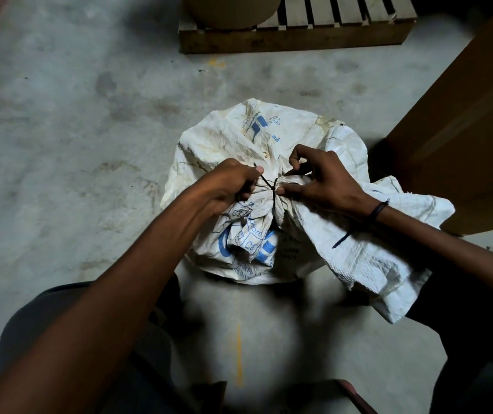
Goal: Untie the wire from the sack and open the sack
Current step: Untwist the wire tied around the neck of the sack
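Concrete floor (60, 115), wooden pallet (293, 37) beyond; both hands (233, 186) pinching wire (269, 186) on sack (224, 138).

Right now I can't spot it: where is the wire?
In the head view, centre: the wire binds the sack neck, between the left hand and right hand.

The grey, stained concrete floor (75, 115) fills most of the view, mottled with darker patches and a short yellow paint streak (238, 357) near the bottom. At the far side lies a low brown wooden slatted pallet (293, 40), carrying a round tan drum-like object (233, 10), possibly a cardboard barrel. On the right rises a tall brown flat panel (463, 130). The light is dim, with dark corners.
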Demonstrator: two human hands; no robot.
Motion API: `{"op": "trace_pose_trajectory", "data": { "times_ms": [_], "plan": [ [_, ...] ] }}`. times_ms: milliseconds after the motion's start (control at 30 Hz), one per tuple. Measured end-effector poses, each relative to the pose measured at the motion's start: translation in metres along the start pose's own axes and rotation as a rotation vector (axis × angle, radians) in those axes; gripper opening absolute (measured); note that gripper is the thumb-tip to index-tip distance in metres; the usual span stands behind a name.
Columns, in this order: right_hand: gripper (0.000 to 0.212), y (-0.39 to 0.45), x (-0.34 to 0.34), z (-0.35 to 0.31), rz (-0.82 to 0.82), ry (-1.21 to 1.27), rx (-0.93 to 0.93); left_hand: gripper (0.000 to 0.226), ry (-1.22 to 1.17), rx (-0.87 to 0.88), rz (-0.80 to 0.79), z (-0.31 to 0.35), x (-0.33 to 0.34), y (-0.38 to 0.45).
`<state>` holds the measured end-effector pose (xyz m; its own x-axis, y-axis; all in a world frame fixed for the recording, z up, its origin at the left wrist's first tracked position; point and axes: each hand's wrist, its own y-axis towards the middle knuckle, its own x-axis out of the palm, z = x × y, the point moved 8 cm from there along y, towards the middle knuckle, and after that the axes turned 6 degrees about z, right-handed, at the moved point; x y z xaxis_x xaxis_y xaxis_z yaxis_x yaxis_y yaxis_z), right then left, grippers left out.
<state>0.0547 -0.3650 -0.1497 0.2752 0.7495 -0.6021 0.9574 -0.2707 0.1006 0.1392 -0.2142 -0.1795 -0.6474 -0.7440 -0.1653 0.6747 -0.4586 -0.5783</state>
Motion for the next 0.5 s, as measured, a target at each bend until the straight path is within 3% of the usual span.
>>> {"op": "trace_pose_trajectory", "data": {
  "times_ms": [133,267,400,500],
  "plan": [
    [0.044,0.003,-0.003,0.003,-0.036,0.067,0.076,0.017,0.202,0.272,-0.059,0.016,0.003,-0.006],
    [0.043,0.003,-0.004,0.003,-0.064,0.115,0.14,0.009,0.422,0.431,-0.095,0.033,0.003,-0.013],
    [0.036,0.003,-0.004,0.0,-0.062,0.083,0.157,0.01,0.569,0.41,-0.212,0.034,0.007,-0.019],
    [0.036,0.006,-0.003,0.001,-0.056,0.039,0.146,0.011,0.619,0.378,-0.209,0.03,0.004,-0.02]
  ]
}}
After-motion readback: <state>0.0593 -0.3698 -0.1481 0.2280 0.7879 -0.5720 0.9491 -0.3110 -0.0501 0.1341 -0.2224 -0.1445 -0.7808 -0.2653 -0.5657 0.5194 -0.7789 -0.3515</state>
